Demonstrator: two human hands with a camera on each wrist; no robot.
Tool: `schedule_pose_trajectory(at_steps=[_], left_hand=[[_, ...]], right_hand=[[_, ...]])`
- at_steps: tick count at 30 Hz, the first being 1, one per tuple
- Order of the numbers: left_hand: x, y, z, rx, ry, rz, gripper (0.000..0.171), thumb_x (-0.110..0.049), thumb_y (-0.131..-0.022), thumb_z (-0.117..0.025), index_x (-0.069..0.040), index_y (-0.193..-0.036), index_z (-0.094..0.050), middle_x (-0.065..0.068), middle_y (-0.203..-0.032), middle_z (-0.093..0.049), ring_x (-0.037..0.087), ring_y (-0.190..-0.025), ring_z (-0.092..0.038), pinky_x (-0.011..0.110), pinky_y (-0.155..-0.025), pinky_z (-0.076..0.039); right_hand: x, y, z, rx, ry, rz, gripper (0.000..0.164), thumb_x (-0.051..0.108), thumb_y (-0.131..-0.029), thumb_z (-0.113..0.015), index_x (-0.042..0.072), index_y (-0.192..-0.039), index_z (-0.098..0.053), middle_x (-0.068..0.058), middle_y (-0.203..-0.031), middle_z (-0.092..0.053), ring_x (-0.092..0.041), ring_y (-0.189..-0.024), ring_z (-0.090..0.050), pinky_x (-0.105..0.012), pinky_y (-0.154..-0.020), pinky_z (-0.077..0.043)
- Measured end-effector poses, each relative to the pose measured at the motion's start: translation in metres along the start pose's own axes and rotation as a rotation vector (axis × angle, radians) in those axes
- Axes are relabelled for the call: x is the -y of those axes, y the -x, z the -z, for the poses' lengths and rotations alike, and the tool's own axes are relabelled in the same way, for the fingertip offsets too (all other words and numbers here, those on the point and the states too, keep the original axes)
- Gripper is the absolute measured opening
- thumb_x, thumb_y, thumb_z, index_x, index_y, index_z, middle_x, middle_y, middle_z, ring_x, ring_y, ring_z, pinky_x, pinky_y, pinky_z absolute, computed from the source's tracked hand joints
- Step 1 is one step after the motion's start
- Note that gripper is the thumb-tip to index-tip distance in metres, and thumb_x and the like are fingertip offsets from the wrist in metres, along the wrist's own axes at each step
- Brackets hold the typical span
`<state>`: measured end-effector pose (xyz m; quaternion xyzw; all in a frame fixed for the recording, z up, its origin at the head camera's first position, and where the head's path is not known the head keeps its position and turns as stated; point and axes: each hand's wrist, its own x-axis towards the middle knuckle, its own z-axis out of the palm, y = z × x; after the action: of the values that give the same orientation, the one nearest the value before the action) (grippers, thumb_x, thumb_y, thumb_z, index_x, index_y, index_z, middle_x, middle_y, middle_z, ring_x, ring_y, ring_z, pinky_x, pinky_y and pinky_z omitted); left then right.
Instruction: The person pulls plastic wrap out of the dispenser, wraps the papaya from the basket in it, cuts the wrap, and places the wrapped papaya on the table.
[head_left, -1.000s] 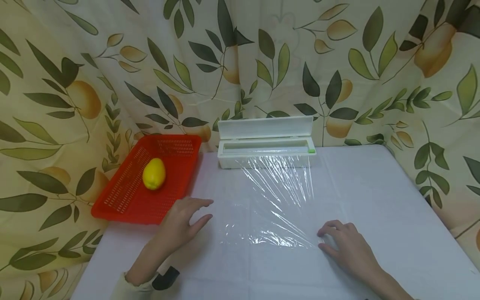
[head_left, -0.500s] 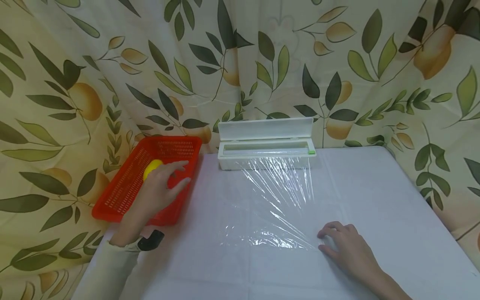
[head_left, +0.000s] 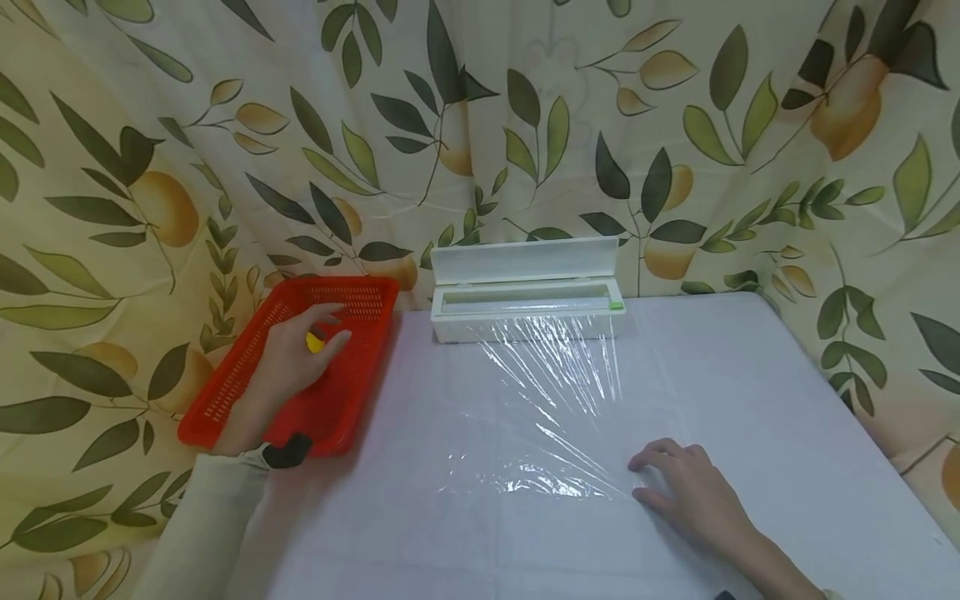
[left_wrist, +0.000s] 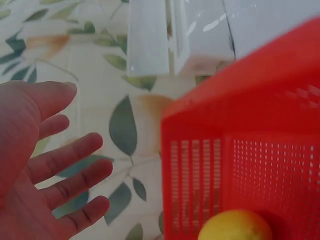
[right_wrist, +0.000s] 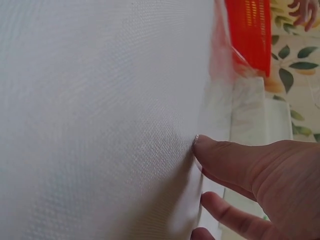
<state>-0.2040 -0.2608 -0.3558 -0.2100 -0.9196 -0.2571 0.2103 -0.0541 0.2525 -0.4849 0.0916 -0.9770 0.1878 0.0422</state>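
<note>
My left hand (head_left: 292,354) hangs over the red plastic basket (head_left: 360,400), its fingers loosely spread and holding nothing. Below it a yellow lemon (head_left: 315,342) is mostly covered by the hand in the head view; the left wrist view shows the lemon (left_wrist: 235,227) lying in the basket, apart from the fingers. With thumb and fingertips my right hand (head_left: 686,492) pinches the near right corner of a clear sheet of cling film (head_left: 551,425). The film runs out, wrinkled and shiny, from a white cling film box (head_left: 525,329) whose lid (head_left: 525,260) stands up.
A white cloth (head_left: 750,375) covers the table. Behind and to the left hangs a leaf-and-fruit patterned curtain (head_left: 540,150). The box stands at the table's back edge, right of the basket. On the box's right end is a small green piece (head_left: 617,306).
My left hand has moved from beside the film's left side, leftward and away from me, to over the basket and lemon. The right hand has kept its place at the film's corner.
</note>
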Motion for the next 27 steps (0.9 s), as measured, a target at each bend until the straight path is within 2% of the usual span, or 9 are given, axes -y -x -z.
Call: schedule_pose_trajectory(at_steps=[7,10,16,21,25,27], left_hand=[[0.027,-0.009,0.004,0.021,-0.015,0.076,0.039,-0.014,-0.094,-0.073,0.001,-0.130,-0.063,0.024,-0.106,-0.072,0.040,-0.084,-0.068,0.053,-0.075,-0.054],[0.037,-0.013,0.007,0.048,-0.054,0.144,0.044,-0.019,-0.096,-0.072,0.001,-0.133,-0.061,0.025,-0.113,-0.071,0.042,-0.090,-0.067,0.056,-0.077,-0.054],[0.057,-0.012,0.011,0.181,-0.153,0.316,0.059,-0.028,-0.097,-0.069,0.005,-0.142,-0.050,0.031,-0.135,-0.058,0.051,-0.113,-0.057,0.065,-0.092,-0.048],[0.072,-0.011,0.012,0.274,-0.160,0.438,0.072,-0.036,-0.098,-0.066,0.008,-0.148,-0.039,0.036,-0.143,-0.049,0.055,-0.121,-0.052,0.069,-0.097,-0.044],[0.082,-0.012,0.010,0.357,-0.158,0.558,0.084,-0.047,-0.098,-0.063,0.007,-0.154,-0.030,0.037,-0.150,-0.039,0.058,-0.127,-0.044,0.073,-0.098,-0.040],[0.086,-0.012,0.010,0.394,-0.158,0.596,0.087,-0.049,-0.097,-0.062,0.006,-0.155,-0.027,0.038,-0.152,-0.037,0.060,-0.128,-0.042,0.074,-0.099,-0.038]], right_hand=[[-0.001,-0.002,0.000,0.029,-0.012,-0.022,0.031,0.023,-0.074,-0.091,0.021,-0.102,-0.076,-0.007,-0.119,-0.068,-0.033,-0.100,-0.058,-0.052,-0.075,-0.053],[-0.001,-0.003,0.000,0.039,-0.013,-0.035,0.031,0.023,-0.074,-0.091,0.021,-0.102,-0.076,-0.007,-0.119,-0.068,-0.033,-0.101,-0.058,-0.052,-0.075,-0.053],[0.001,-0.003,0.001,0.035,-0.017,-0.035,0.030,0.023,-0.075,-0.090,0.022,-0.102,-0.076,-0.005,-0.119,-0.068,-0.032,-0.101,-0.058,-0.049,-0.075,-0.052],[0.002,-0.004,0.002,0.049,-0.011,-0.047,0.030,0.023,-0.075,-0.090,0.021,-0.101,-0.076,-0.007,-0.119,-0.068,-0.032,-0.100,-0.058,-0.050,-0.074,-0.052],[0.002,-0.005,0.002,0.064,-0.006,-0.064,0.029,0.024,-0.075,-0.090,0.021,-0.101,-0.076,-0.008,-0.120,-0.068,-0.033,-0.101,-0.058,-0.053,-0.076,-0.053],[0.003,-0.005,0.001,0.061,-0.008,-0.062,0.030,0.024,-0.076,-0.090,0.021,-0.102,-0.076,-0.007,-0.120,-0.068,-0.032,-0.101,-0.058,-0.051,-0.076,-0.052]])
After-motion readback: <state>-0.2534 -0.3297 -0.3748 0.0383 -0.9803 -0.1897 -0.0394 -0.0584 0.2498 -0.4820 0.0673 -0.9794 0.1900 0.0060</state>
